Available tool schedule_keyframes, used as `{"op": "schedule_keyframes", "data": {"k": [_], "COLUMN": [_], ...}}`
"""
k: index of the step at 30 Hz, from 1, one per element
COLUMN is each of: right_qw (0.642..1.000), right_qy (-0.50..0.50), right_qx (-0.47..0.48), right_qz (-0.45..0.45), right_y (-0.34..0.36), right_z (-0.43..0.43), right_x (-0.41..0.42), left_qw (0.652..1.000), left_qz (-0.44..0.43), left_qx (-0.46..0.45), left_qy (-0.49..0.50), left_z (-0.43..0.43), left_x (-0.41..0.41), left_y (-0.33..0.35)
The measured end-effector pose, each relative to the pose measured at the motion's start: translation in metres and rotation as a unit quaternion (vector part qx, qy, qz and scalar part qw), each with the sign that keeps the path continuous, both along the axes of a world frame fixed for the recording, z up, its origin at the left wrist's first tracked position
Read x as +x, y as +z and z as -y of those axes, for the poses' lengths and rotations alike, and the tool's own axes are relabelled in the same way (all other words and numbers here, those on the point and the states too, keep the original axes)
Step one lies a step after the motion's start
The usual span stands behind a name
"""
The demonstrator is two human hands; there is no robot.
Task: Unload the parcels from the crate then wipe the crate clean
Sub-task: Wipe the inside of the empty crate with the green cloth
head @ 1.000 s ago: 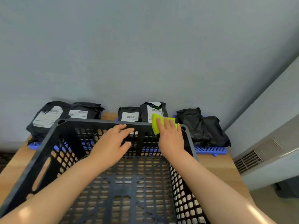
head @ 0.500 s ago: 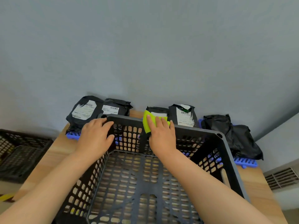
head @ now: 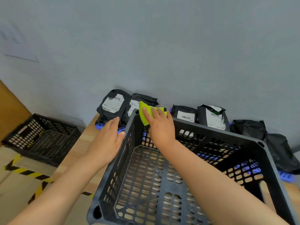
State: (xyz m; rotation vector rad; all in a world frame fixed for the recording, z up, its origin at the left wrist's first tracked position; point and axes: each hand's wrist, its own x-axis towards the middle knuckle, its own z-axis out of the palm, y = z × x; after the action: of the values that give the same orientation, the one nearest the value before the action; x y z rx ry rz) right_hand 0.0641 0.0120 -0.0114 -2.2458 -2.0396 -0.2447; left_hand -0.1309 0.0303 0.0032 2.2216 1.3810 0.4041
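At the far left corner of the emptied crate (head: pixel 219 129), a person's right hand (head: pixel 159 125) presses a yellow-green cloth (head: pixel 143 116) over the rim, fingers straight and slightly apart on top of it. The left hand (head: pixel 105 142) lies flat against the outside of the left wall, fingers straight and together. The crate stands on a wooden table (head: pixel 78 148), with the black parcels (head: pixel 113 105) lined up on a blue rack (head: pixel 285 177) along the far wall. With its thin lattice walls the crate looks light and stiff, likely to skid under a firm wipe, so bracing it at the rim or a handle slot seems wise. The cloth appears soft and pliable, best kept flat under the palm. The table's left edge runs just beside the crate, above a 2nd crate (head: pixel 42 138) on the floor. Room is tight at the far side, where parcels crowd the rim
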Motion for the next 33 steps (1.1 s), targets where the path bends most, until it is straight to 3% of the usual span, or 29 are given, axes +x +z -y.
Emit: {"op": "schedule_keyframes", "data": {"k": [8,11,18,27,33], "right_qw": [0.995,0.989,0.984,0.967,0.954], "right_qy": [0.066,0.135,0.167,0.252,0.3], "right_qx": [0.001,-0.037,-0.046,0.029,0.008], "right_qz": [-0.078,-0.047,-0.047,-0.02,-0.002], "right_y": [0.023,0.016,0.017,0.004,0.001], "right_z": [-0.015,-0.008,0.009,0.055,0.09], "right_x": [-0.009,-0.023,-0.039,-0.071,-0.092], "left_qw": [0.999,0.998,0.991,0.988,0.986], "left_qz": [0.019,0.042,0.102,0.124,0.141], "left_qx": [-0.026,-0.04,-0.07,-0.084,-0.081], "left_qy": [0.009,0.018,0.045,0.041,0.042], "left_z": [-0.013,-0.016,-0.01,-0.008,-0.009], "left_x": [-0.031,-0.039,-0.051,-0.066,-0.071], "left_y": [-0.016,-0.021,-0.025,-0.028,-0.023]}}
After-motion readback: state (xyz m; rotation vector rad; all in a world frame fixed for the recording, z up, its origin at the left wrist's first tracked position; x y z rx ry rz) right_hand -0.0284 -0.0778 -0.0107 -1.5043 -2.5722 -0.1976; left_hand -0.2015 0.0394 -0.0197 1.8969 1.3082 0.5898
